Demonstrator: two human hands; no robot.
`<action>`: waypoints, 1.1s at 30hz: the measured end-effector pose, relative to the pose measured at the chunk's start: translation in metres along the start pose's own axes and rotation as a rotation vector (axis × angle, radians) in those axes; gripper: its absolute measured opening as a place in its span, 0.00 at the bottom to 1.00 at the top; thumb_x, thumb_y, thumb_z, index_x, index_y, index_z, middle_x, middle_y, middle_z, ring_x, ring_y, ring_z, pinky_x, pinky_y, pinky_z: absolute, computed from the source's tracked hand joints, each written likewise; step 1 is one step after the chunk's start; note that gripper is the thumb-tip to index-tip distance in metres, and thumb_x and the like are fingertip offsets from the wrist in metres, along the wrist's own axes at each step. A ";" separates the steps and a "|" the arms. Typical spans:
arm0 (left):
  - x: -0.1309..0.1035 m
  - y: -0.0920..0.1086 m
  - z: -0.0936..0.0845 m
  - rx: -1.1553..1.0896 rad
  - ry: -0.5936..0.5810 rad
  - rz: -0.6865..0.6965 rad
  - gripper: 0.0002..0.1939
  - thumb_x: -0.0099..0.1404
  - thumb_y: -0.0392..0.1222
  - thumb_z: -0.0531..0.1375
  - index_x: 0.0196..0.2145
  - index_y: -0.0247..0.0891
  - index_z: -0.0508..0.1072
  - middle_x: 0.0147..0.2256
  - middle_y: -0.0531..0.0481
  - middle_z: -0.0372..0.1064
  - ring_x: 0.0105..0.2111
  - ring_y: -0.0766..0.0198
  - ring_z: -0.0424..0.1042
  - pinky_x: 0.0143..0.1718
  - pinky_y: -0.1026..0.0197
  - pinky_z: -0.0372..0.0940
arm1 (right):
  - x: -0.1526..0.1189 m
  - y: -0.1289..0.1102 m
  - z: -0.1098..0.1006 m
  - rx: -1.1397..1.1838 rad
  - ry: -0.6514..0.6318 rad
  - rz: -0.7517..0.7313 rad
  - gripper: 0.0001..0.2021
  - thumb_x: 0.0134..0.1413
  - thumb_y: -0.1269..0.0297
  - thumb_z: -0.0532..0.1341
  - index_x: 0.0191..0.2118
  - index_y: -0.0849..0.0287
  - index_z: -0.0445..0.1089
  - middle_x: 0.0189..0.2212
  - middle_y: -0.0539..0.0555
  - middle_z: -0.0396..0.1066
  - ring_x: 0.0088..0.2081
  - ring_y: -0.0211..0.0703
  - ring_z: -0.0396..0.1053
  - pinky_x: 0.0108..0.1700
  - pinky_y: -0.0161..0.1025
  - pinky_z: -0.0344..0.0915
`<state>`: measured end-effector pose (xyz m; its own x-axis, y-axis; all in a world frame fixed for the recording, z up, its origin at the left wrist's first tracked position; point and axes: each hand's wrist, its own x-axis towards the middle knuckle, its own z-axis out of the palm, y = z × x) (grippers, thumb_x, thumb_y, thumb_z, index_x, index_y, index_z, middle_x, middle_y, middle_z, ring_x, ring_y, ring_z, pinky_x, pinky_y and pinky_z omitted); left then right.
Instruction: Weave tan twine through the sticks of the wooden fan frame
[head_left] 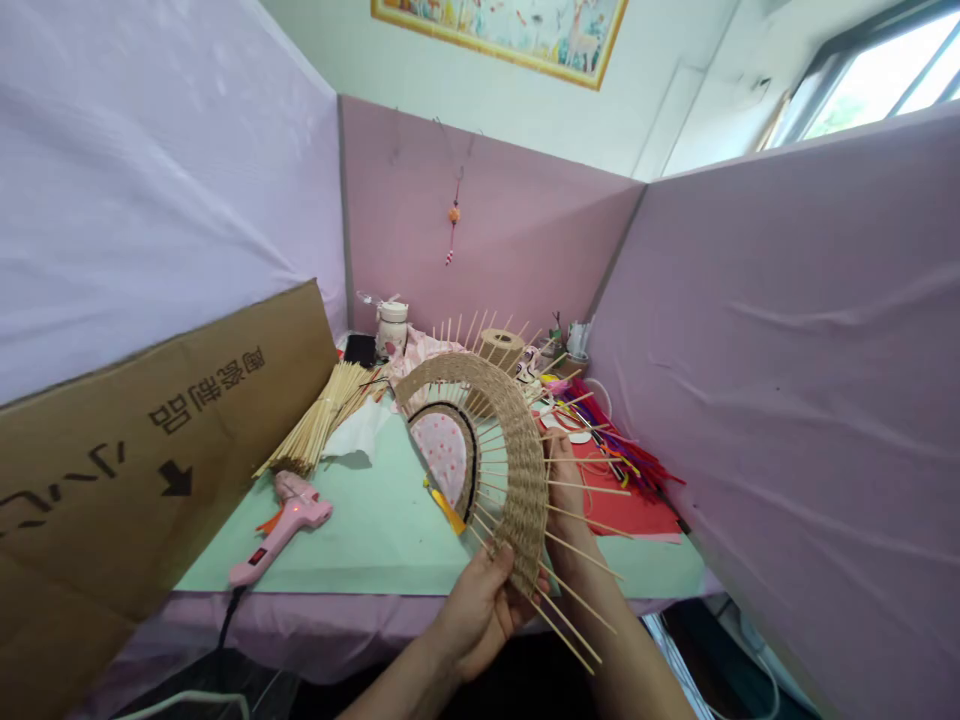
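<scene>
A half-round woven fan [527, 450] of tan cord hangs tilted above the table between my hands. Thin wooden sticks radiate out past its rim. Its inner half-disc of pink dotted cloth [441, 455] has a dark curved border. My left hand [484, 605] grips the lower end of the woven band, thumb on top and fingers underneath. At the outer right edge, my right hand [564, 475] holds the band among the sticks, its fingers partly hidden behind the weave. A yellow-orange strip [448, 508] shows just beside the fan's inner part.
A pink glue gun [281, 530] with a lit red light lies left, near a bundle of sticks [319, 415] and a cardboard panel [165, 450]. Behind the fan stand a cord spool [501, 345] and a white jar [392, 328]. Coloured pipe cleaners [619, 440] lie on red sheets [637, 510] at right.
</scene>
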<state>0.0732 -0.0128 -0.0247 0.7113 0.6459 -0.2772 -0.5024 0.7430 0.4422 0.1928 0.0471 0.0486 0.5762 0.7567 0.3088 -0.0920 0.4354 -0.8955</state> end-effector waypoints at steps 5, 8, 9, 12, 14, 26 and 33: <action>0.007 -0.004 -0.002 0.050 -0.058 -0.042 0.12 0.63 0.46 0.64 0.40 0.37 0.69 0.29 0.49 0.76 0.26 0.65 0.76 0.31 0.65 0.68 | -0.010 -0.015 -0.005 0.200 0.062 0.101 0.13 0.53 0.48 0.63 0.37 0.50 0.68 0.38 0.49 0.76 0.35 0.43 0.74 0.36 0.41 0.71; 0.006 -0.003 -0.002 0.045 -0.058 -0.056 0.12 0.65 0.47 0.63 0.41 0.37 0.70 0.31 0.48 0.77 0.28 0.65 0.77 0.34 0.63 0.69 | -0.012 -0.013 -0.008 0.150 0.056 0.105 0.13 0.55 0.47 0.60 0.39 0.48 0.68 0.38 0.49 0.77 0.34 0.44 0.74 0.30 0.41 0.70; 0.004 -0.003 -0.003 0.055 -0.054 -0.068 0.13 0.65 0.47 0.62 0.41 0.36 0.69 0.33 0.47 0.77 0.30 0.64 0.77 0.36 0.61 0.69 | -0.012 -0.011 -0.008 0.143 0.061 0.113 0.13 0.55 0.47 0.60 0.39 0.48 0.68 0.37 0.49 0.77 0.33 0.45 0.74 0.29 0.40 0.69; -0.008 0.002 -0.006 0.213 -0.064 -0.192 0.18 0.65 0.53 0.60 0.41 0.34 0.68 0.36 0.40 0.77 0.34 0.59 0.79 0.39 0.58 0.69 | -0.013 -0.008 -0.008 0.137 0.083 0.107 0.12 0.54 0.47 0.61 0.37 0.48 0.67 0.33 0.49 0.77 0.30 0.44 0.74 0.29 0.40 0.70; -0.020 0.010 -0.010 0.414 -0.115 -0.297 0.20 0.64 0.57 0.60 0.40 0.35 0.67 0.36 0.37 0.77 0.32 0.57 0.79 0.36 0.57 0.69 | -0.015 -0.008 -0.007 0.139 0.086 0.093 0.12 0.56 0.47 0.60 0.36 0.49 0.66 0.33 0.48 0.77 0.30 0.44 0.74 0.30 0.41 0.71; -0.005 0.125 0.025 1.189 0.258 0.744 0.22 0.61 0.51 0.62 0.50 0.39 0.69 0.55 0.40 0.65 0.56 0.51 0.65 0.51 0.51 0.65 | -0.020 -0.018 0.003 0.267 0.089 0.068 0.17 0.49 0.47 0.66 0.37 0.54 0.69 0.39 0.51 0.78 0.30 0.40 0.75 0.29 0.35 0.71; 0.036 0.067 0.055 1.448 0.261 0.822 0.38 0.66 0.59 0.53 0.69 0.46 0.47 0.71 0.40 0.31 0.71 0.45 0.31 0.67 0.36 0.36 | -0.021 -0.016 0.002 0.373 -0.117 0.138 0.20 0.54 0.48 0.63 0.50 0.52 0.74 0.52 0.56 0.74 0.49 0.49 0.74 0.51 0.49 0.72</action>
<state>0.0925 0.0510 0.0419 0.3397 0.8727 0.3508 0.2655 -0.4467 0.8544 0.1809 0.0249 0.0572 0.4438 0.8613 0.2476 -0.4620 0.4566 -0.7603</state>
